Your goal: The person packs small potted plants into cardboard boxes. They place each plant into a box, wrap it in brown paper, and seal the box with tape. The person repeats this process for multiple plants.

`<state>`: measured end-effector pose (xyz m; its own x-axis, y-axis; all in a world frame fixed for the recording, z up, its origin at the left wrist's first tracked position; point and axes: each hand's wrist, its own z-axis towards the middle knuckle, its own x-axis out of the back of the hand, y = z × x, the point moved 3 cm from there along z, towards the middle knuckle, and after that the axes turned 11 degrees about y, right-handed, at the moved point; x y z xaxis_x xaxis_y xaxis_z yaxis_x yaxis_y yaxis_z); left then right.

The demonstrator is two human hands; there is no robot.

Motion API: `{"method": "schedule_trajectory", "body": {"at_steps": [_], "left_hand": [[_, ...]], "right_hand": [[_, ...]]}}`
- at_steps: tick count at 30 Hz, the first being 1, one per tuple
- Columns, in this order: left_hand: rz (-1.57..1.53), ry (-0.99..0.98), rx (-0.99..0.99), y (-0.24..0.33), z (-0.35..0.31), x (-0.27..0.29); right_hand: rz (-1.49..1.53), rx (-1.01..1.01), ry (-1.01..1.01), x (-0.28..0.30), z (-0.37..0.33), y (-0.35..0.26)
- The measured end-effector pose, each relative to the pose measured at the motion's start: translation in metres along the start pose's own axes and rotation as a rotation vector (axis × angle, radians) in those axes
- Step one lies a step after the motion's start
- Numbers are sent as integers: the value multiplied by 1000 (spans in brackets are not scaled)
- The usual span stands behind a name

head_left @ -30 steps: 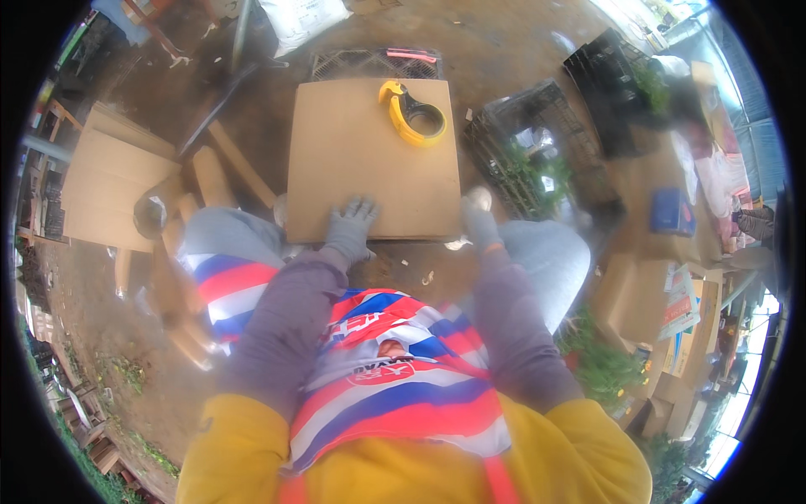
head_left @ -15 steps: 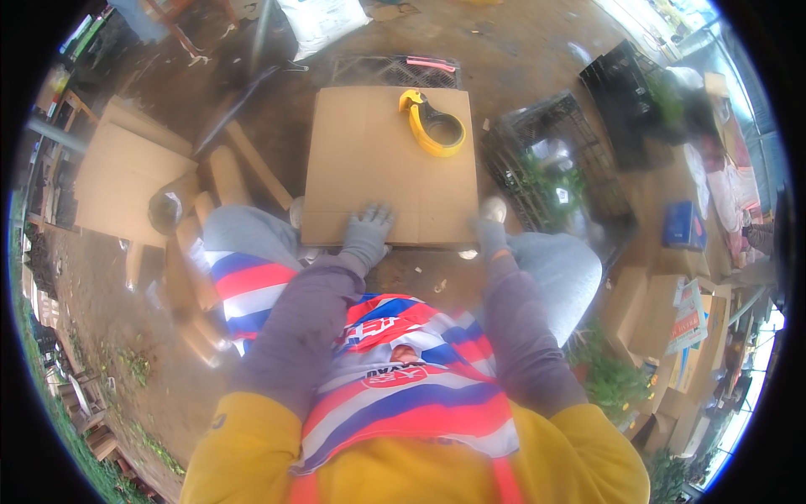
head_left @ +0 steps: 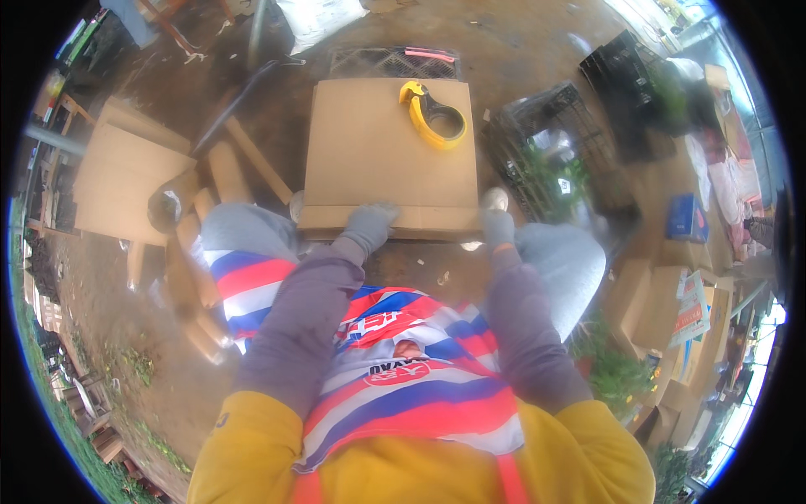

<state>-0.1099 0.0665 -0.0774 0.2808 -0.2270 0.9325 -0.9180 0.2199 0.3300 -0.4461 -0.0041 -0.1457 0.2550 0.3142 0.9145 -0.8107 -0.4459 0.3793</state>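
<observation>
A cardboard box [head_left: 386,151] lies between my knees, with a narrow fold along its near edge. My gloved left hand [head_left: 369,225] is closed over the middle of that near edge, its fingers bunched together on the cardboard. At the near right corner my gloved right hand [head_left: 497,227] grips the box's side; some of its fingers are hidden. On top, toward the far right, rests a yellow tape dispenser [head_left: 432,118] with a roll in it, touched by neither hand.
Black crates [head_left: 546,126] with greenery stand to the right. Flattened cardboard [head_left: 126,176] and cardboard rolls [head_left: 227,172] lie to the left. Beyond the box are another crate [head_left: 353,61] and a white sack [head_left: 319,21]. A blue box [head_left: 687,218] sits at far right.
My left hand, which lay with fingers spread on the box top, has drawn its fingers together at the near edge. A fold now shows along that edge. The tape dispenser stays on top.
</observation>
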Motion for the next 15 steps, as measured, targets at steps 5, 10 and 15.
{"method": "schedule_trajectory", "body": {"at_steps": [5,10,15], "left_hand": [[7,142,-75,9,-7,15],[27,182,-71,15,0,23],[-107,103,-39,-4,22,34]], "right_hand": [[176,-102,-12,37,4,2],[450,-304,-172,37,14,10],[543,-359,-234,40,20,12]]}}
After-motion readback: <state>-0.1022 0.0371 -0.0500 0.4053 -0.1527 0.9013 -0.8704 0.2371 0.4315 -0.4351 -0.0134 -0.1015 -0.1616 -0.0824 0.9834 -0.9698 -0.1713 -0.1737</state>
